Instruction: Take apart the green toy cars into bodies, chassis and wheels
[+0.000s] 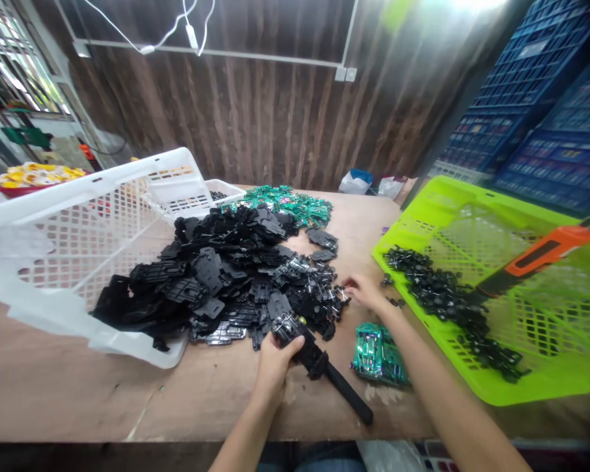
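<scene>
Black plastic assembly (pixel 295 334) in the left hand, right hand at the small parts

From where I stand, the assembly sits at the lower centre of the frame, just above the wooden tabletop (pixel 201 400) or on it; I can't tell which. The left hand (pixel 274 364) is closed around its near side, thumb laid on top. A black handle (pixel 350 392) slants from it towards the lower right; whether the two are joined is unclear.

Right of centre, the right hand (pixel 366 293) has its fingers drawn narrow at the edge of a heap of wheel-and-axle pieces (pixel 319 288). Blur hides whether a piece is pinched there. Black plates (pixel 211 269) spread leftward from that heap, and shiny green shells (pixel 378 354) lie beside the right forearm.

I'd call this the picking step: one hand steadies, the other selects. To my eye, the next move calls for a light fingertip pinch that frees one piece from the tangle, plus a firm left-hand grip.
</scene>
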The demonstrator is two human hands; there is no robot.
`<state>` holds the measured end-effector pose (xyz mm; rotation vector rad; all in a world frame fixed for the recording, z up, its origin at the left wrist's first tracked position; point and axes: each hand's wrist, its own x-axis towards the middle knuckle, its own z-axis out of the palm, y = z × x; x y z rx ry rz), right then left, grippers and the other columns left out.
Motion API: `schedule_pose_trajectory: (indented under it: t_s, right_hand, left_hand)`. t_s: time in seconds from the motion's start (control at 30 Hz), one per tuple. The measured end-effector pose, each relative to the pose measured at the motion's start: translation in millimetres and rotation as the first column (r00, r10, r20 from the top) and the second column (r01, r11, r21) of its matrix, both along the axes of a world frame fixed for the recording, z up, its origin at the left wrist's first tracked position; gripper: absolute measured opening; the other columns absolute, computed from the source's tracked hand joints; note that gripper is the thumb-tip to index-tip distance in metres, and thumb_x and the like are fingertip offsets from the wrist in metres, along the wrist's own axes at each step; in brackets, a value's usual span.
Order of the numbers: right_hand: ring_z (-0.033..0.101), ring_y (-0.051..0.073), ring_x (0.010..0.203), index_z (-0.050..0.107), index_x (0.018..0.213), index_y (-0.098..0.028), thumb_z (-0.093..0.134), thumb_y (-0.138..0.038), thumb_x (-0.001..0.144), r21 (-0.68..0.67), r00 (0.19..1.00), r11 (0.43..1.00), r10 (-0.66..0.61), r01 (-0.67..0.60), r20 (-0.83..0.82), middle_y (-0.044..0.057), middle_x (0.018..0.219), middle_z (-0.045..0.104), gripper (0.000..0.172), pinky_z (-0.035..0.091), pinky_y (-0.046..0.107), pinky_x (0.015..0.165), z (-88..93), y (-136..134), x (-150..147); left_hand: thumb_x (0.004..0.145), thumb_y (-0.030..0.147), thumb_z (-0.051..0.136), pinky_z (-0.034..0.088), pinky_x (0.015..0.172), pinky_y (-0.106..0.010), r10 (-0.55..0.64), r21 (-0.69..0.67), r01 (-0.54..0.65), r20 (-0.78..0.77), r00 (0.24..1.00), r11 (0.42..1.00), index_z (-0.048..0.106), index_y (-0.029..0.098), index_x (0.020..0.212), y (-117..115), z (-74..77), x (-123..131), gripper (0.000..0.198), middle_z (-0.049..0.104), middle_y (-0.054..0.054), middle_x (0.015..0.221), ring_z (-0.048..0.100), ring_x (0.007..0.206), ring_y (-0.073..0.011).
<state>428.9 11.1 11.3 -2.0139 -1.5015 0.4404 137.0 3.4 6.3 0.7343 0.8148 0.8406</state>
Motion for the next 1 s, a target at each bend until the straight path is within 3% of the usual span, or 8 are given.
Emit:
schedule_pose_trajectory:
  t_s: [0.13,0.23,0.37,0.47,0.53,0.73,0.87,1.0]
  right_hand:
    - [0.059,0.012,0.071,0.061,0.079,-0.014,0.060,-0.031,0.086,0.033,1.000,0.999,-0.006,0.006,-0.001,0.000,0.078,0.063,0.018,0.049,0.031,0.072,-1.8,-10.0,-2.4]
    - [0.058,0.017,0.071,0.060,0.068,-0.017,0.056,-0.019,0.080,0.138,0.997,0.987,-0.079,0.080,-0.016,0.002,0.070,0.063,0.013,0.045,0.033,0.073,10.1,-19.5,-14.7]
    - [0.059,0.020,0.080,0.062,0.081,-0.019,0.049,-0.019,0.080,0.270,0.993,0.956,-0.104,0.116,-0.058,0.005,0.082,0.065,0.013,0.044,0.035,0.077,33.1,-48.4,-71.9]
    - [0.057,0.020,0.082,0.060,0.084,-0.021,0.051,-0.016,0.082,0.283,0.996,0.957,0.078,-0.064,-0.039,0.003,0.083,0.063,0.011,0.045,0.033,0.076,36.0,-77.1,-131.0]
    - [0.055,0.020,0.084,0.058,0.084,-0.020,0.046,-0.011,0.084,0.305,0.993,0.945,0.117,-0.118,0.024,0.005,0.084,0.060,0.015,0.045,0.034,0.076,29.4,-90.3,-160.8]
    - [0.054,0.021,0.086,0.057,0.090,-0.019,0.044,-0.010,0.088,0.260,0.996,0.963,0.061,-0.075,0.062,0.006,0.088,0.056,0.016,0.046,0.034,0.076,18.7,-103.2,-184.4]
    - [0.057,0.019,0.085,0.057,0.105,-0.020,0.053,-0.024,0.087,0.281,0.998,0.959,0.039,-0.050,0.047,0.007,0.097,0.058,0.019,0.048,0.031,0.075,44.1,-78.9,-157.7]
    - [0.061,0.015,0.092,0.058,0.105,-0.018,0.045,-0.025,0.093,0.138,0.991,0.990,-0.058,0.042,0.117,0.005,0.101,0.064,0.019,0.049,0.027,0.081,71.6,18.5,-93.5]
  left_hand:
    - [0.054,0.023,0.084,0.058,0.069,-0.034,0.058,-0.064,-0.054,0.070,0.996,0.996,0.059,0.015,0.092,1.1,-6.5,7.2,0.046,0.070,-0.003,0.086,0.068,0.076,-0.0194]
    - [0.053,0.020,0.085,0.057,0.069,-0.031,0.126,-0.079,-0.121,0.056,0.991,0.989,0.060,0.015,0.090,-0.3,-6.4,11.4,0.045,0.070,-0.003,0.087,0.067,0.077,-0.0181]
    - [0.052,0.020,0.085,0.055,0.062,-0.026,0.228,-0.079,-0.225,0.024,0.973,0.971,0.060,0.014,0.087,-0.8,-4.9,16.1,0.043,0.068,-0.002,0.080,0.065,0.072,-0.0158]
    - [0.052,0.022,0.085,0.054,0.061,-0.025,0.264,-0.070,-0.260,0.051,0.963,0.963,0.061,0.013,0.088,-1.7,-2.7,20.2,0.044,0.068,-0.003,0.082,0.065,0.072,-0.0155]
    - [0.053,0.022,0.085,0.054,0.061,-0.027,0.262,-0.071,-0.257,0.070,0.963,0.964,0.061,0.013,0.087,-3.6,-0.7,23.0,0.043,0.068,-0.003,0.081,0.065,0.071,-0.0159]
    - [0.052,0.020,0.085,0.053,0.061,-0.025,0.247,-0.081,-0.239,0.124,0.961,0.968,0.061,0.012,0.081,-7.1,6.8,27.8,0.039,0.067,-0.001,0.075,0.064,0.066,-0.0138]
    - [0.050,0.019,0.086,0.054,0.066,-0.027,0.269,-0.162,-0.247,0.135,0.954,0.955,0.062,0.013,0.087,-0.5,7.1,25.6,0.045,0.070,-0.004,0.082,0.067,0.073,-0.0169]
    - [0.050,0.025,0.087,0.055,0.073,-0.031,0.228,-0.153,-0.212,0.099,0.969,0.965,0.063,0.015,0.091,8.4,-6.5,20.4,0.048,0.072,-0.007,0.090,0.068,0.080,-0.0206]
